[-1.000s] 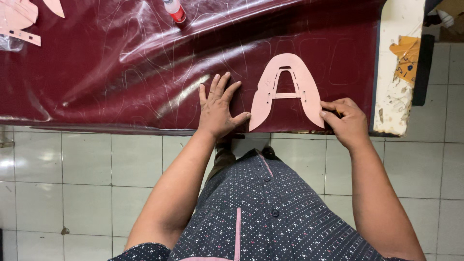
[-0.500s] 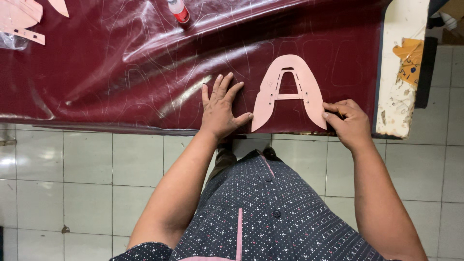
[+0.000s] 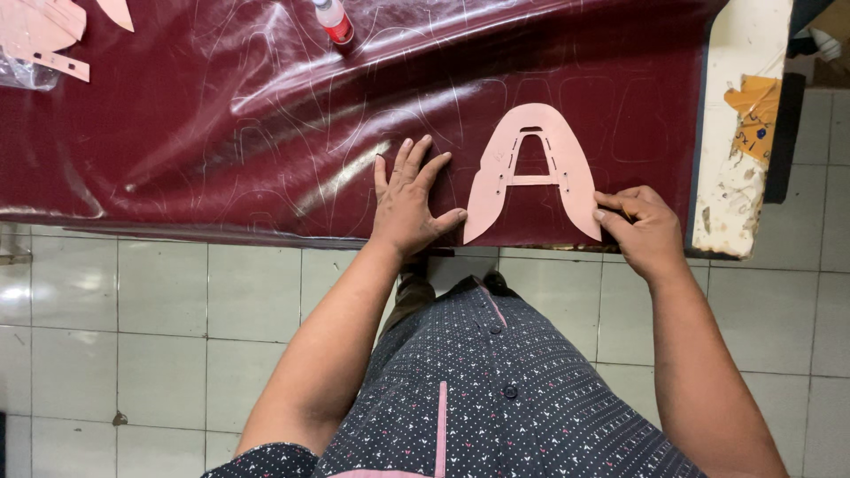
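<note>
Grip-wise, the right hand has its fingers curled tight at the lower right leg of the pink template, pinching or pressing its tip; can't tell if a tool sits in there. Left hand isn't holding anything, it's spread flat with the fingers fanned on the maroon leather sheet, thumb tip just touching the template's lower left leg. That template is a pale pink arch-shaped cutout with a crossbar, lying flat near the sheet's front edge, between both hands. Faint traced outlines cover the leather. Up top there's a small red-and-white bottle, and more pink pattern pieces in the far left corner. Worktop shows white and chipped at the right end.
</note>
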Demonstrator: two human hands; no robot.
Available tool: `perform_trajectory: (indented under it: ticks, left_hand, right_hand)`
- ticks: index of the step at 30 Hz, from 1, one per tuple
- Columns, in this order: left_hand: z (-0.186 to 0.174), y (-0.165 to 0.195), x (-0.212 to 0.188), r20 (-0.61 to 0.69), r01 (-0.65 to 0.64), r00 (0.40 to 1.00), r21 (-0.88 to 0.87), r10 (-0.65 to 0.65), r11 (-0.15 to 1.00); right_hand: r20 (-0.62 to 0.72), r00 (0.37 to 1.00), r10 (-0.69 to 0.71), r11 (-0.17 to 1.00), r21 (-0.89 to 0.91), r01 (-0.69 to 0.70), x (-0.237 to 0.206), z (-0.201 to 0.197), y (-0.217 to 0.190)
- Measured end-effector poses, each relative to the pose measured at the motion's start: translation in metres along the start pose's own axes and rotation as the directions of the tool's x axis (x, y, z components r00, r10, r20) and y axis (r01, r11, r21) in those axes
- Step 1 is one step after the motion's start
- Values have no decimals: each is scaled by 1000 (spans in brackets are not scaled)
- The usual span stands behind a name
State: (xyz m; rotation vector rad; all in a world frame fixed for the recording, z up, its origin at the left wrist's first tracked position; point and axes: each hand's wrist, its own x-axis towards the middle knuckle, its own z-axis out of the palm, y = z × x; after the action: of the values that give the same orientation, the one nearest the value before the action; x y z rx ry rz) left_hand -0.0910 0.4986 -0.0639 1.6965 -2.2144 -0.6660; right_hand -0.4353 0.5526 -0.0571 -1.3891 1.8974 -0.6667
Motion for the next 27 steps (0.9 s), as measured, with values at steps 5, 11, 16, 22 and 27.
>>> perform_trajectory:
  ticks: [5,11,16,22,27]
  left_hand:
    - [0,0,0,-13,-7,1000,23,7,1000]
    - [0,-1,1,-19,-5,1000,10,5,1000]
    - [3,-1,1,-21,-6,1000,17,6,1000]
    - [4,-2,2,-14,-2,1000,34,2,999]
    - [3,-2,2,-9,4,1000,30,-3,1000]
  right_hand:
    - [-5,1000,-3,1000,11,3,0,0,-1]
    - [-5,1000,-26,1000,9,26,3,0,3]
    - [-16,999,-37,999,30,38,4,2,8]
    - [-21,998,-63,998,22,64,4,3,8]
    - [-20,999,-31,999,13,31,4,5,6]
